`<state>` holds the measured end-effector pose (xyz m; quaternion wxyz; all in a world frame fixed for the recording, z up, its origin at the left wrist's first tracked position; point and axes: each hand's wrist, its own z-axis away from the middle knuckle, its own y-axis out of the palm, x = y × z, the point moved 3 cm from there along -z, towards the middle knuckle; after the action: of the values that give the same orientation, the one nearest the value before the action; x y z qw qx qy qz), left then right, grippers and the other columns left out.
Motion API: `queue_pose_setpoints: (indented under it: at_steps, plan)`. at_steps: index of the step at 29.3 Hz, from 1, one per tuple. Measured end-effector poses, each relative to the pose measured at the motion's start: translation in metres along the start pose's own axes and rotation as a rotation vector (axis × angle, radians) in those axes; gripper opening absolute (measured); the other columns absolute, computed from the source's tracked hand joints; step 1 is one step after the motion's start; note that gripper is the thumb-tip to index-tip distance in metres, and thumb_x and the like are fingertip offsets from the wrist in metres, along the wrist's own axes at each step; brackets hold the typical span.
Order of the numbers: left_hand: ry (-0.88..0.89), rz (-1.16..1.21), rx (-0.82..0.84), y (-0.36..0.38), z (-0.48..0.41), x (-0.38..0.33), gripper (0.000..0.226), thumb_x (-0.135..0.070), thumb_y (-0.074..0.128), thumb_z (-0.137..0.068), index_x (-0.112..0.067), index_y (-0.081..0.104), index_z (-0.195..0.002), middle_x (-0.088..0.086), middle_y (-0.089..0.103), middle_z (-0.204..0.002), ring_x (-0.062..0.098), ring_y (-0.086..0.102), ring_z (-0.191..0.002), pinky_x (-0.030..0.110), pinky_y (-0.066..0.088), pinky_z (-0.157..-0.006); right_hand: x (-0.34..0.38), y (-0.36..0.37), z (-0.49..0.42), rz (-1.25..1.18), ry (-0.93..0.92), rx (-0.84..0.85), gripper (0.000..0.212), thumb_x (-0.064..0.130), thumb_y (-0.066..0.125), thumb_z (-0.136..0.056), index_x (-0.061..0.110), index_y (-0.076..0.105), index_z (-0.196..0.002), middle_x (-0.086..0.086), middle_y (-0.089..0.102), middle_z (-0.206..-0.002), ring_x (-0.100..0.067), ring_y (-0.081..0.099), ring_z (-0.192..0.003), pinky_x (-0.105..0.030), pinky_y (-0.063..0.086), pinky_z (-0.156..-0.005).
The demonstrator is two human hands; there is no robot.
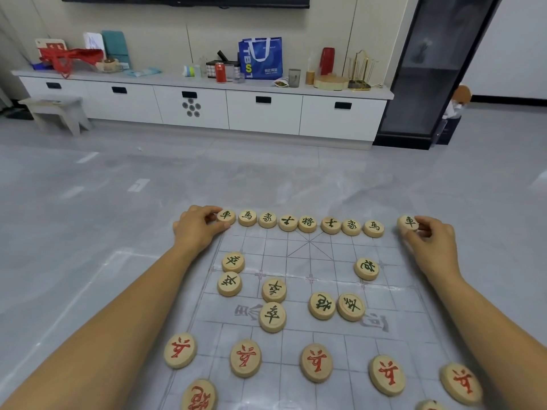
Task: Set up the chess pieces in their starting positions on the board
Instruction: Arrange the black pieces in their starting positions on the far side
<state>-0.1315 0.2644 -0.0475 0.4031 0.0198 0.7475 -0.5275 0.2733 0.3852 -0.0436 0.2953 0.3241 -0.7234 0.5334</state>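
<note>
Starting nearest me, the red pieces (316,362) are sitting in a loose row across the bottom of the board (325,261), five flat wooden discs with red carved characters, plus one more red disc (199,395) cut off at the lower edge. The board itself is looking like a thin, clear printed sheet lying straight on the grey floor (88,217), no worktop here, and it's glaring a bit, so the grid lines are washing out in places.

Middle of the board, the green-lettered discs (272,316) are scattered and not lining up with their crossings yet; a couple are touching each other.

Far edge is where I'm working. The back row is running left to right, and eight discs are packed nearly edge to edge. My left hand (196,229) is pinching the left chariot (226,216) at the row's left end, grip narrow, fingertips on its rim. My right hand (429,241) is holding the right chariot (408,222), grip closed around its near side, and I think it's resting on the sheet, but honestly I can't tell from here.

The thing that matters: the right chariot is sitting well apart from the horse (373,228), out past it to the right, so the gap is lying to the left of my right grip. It probably wants sliding left along the row's line.
</note>
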Motion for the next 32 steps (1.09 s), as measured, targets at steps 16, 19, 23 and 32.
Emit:
queue_pose_setpoints:
  at_steps: [16,19,23,32]
  plan:
    - [0.006,-0.026,-0.033,0.003,0.000,-0.001,0.041,-0.042,0.065,-0.080,-0.025,0.060,-0.117,0.005,0.057,-0.109,0.024,0.052,-0.106,0.037,0.032,-0.089,-0.001,0.011,-0.002,0.197,-0.017,0.114,0.046,0.031,0.065,-0.083,0.006,0.056,-0.121,-0.018,0.049,-0.120,-0.033,0.049,-0.111,-0.041,0.042,-0.097]
    - [0.003,-0.024,-0.033,0.002,-0.001,0.000,0.041,-0.043,0.066,-0.079,-0.026,0.061,-0.116,0.005,0.057,-0.110,0.025,0.051,-0.108,0.037,0.033,-0.090,-0.001,0.010,-0.002,0.208,-0.020,0.114,0.046,0.031,0.064,-0.083,0.006,0.055,-0.121,-0.019,0.049,-0.121,-0.034,0.048,-0.112,-0.041,0.041,-0.097]
    - [0.000,-0.017,-0.036,0.002,0.000,-0.001,0.040,-0.042,0.067,-0.079,-0.026,0.061,-0.115,0.004,0.057,-0.110,0.024,0.052,-0.107,0.037,0.033,-0.091,-0.001,0.010,-0.003,0.217,-0.015,0.106,0.047,0.032,0.065,-0.083,0.005,0.056,-0.120,-0.019,0.049,-0.120,-0.034,0.049,-0.111,-0.042,0.041,-0.096]
    - [-0.003,-0.001,-0.046,0.003,-0.001,-0.001,0.038,-0.042,0.068,-0.078,-0.026,0.062,-0.112,0.002,0.056,-0.106,0.024,0.053,-0.105,0.036,0.032,-0.088,0.003,0.010,-0.002,0.220,0.011,0.093,0.047,0.030,0.068,-0.081,0.002,0.055,-0.116,-0.021,0.050,-0.118,-0.035,0.050,-0.107,-0.043,0.042,-0.093]
